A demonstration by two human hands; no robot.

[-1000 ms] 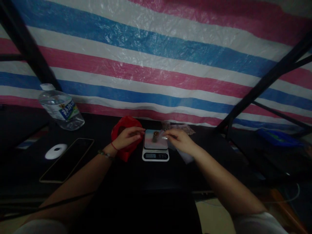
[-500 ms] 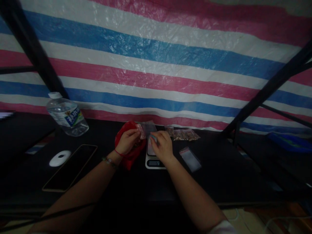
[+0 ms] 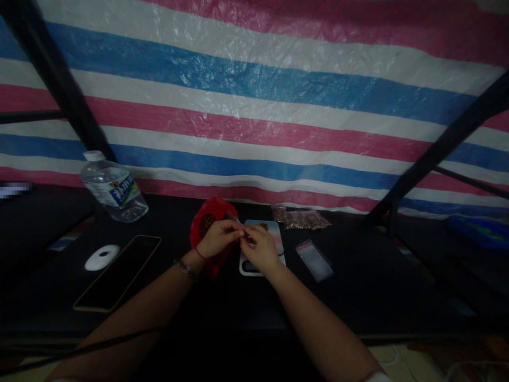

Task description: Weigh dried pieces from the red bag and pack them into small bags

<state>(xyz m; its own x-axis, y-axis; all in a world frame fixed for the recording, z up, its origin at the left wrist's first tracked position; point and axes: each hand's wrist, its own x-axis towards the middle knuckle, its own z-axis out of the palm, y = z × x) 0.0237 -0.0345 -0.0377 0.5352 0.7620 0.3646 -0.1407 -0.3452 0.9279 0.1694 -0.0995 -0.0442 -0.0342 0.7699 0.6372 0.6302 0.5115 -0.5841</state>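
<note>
My left hand (image 3: 218, 237) is closed, its thumb and fingertips pinching a small clear zip bag (image 3: 235, 219) that is mostly hidden. My right hand (image 3: 260, 249) meets it with fingers pressed together at the same bag, over the left part of a small digital scale (image 3: 280, 245). A little brown material (image 3: 263, 226) shows on the scale's top, partly behind my right fingers. Under and behind my left hand lies an open red bag (image 3: 214, 206) holding dark brown bits. Right of the scale is a flat, clear zip bag (image 3: 314, 261).
Several filled small bags (image 3: 306, 219) lie behind the scale on the black table (image 3: 369, 281). At left are a large plastic bottle (image 3: 115, 188), a white oval object (image 3: 102, 257) and a phone (image 3: 119, 273). A striped sheet (image 3: 254, 122) hangs behind, between dark slanted posts (image 3: 437, 148).
My hands have come together at the fingertips. The small bag, earlier spread between them, is now mostly covered. More of the scale's top shows. The view has shifted slightly.
</note>
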